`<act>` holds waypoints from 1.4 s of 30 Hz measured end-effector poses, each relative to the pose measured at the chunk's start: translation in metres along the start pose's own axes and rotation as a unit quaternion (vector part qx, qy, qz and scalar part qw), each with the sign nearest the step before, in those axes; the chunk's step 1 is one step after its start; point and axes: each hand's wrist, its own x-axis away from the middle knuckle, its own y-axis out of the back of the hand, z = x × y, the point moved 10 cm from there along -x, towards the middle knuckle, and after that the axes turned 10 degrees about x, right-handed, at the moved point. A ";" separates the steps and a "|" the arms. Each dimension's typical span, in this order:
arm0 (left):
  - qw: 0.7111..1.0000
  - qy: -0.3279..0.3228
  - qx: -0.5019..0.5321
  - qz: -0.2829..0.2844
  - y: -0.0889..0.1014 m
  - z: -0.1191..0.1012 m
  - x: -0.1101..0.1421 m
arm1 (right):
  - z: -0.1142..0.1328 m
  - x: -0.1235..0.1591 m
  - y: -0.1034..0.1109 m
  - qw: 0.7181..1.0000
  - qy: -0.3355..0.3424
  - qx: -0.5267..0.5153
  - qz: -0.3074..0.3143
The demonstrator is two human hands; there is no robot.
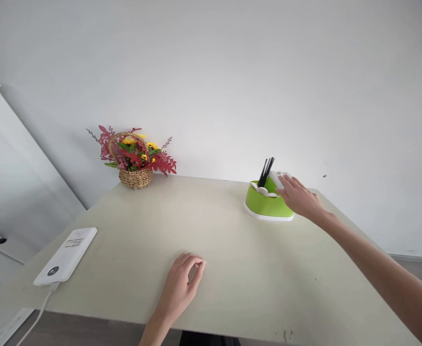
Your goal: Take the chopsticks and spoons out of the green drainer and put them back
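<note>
Toward the back right of the table stands a green holder (pixel 267 205) with a white base. Thin black sticks (pixel 265 172) and several rounded white pieces (pixel 262 191) show in its opening. My right hand (pixel 302 197) is over the holder's right side, fingers closed on a white object (pixel 276 179), its kind mostly hidden by the fingers. At the front middle, my left hand (pixel 180 283) rests on the tabletop. Its thumb and fingertips come together in a loop, and nothing shows between them.
A wicker basket (pixel 136 178) of red and yellow flowers stands at the back left. On the left edge lies a white power bank (pixel 67 256) with a white cable (pixel 40 312) hanging off the table (pixel 153 230). A white cabinet (pixel 12 168) stands at the left; a wall is behind.
</note>
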 end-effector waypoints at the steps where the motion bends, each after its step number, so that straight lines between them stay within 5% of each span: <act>1: 1.000 -0.003 -0.001 0.001 0.000 0.000 0.000 | -0.014 -0.003 -0.002 1.000 -0.007 -0.004 -0.003; 12: 1.000 0.017 0.001 0.017 -0.004 0.006 -0.001 | -0.146 -0.022 -0.030 0.994 -0.095 -0.054 -0.011; 17: 1.000 0.016 -0.005 0.017 -0.004 0.004 -0.002 | -0.170 -0.021 -0.028 0.993 -0.097 -0.073 -0.014; 21: 1.000 0.024 -0.006 0.017 -0.004 0.005 -0.002 | -0.154 0.007 -0.019 0.992 -0.086 -0.071 -0.058; 25: 0.999 0.035 -0.007 0.013 -0.004 0.006 -0.003 | -0.099 0.076 -0.022 0.988 -0.061 -0.058 -0.126; 29: 0.999 0.034 -0.004 0.015 -0.003 0.005 -0.005 | -0.021 0.152 -0.067 0.994 0.034 -0.086 -0.059; 32: 0.999 0.038 -0.006 0.018 -0.003 0.007 -0.006 | 0.015 0.189 -0.099 0.992 0.057 -0.112 0.008; 42: 0.999 0.034 0.004 -0.009 0.004 0.007 -0.007 | 0.038 0.206 -0.104 0.995 0.031 -0.090 0.018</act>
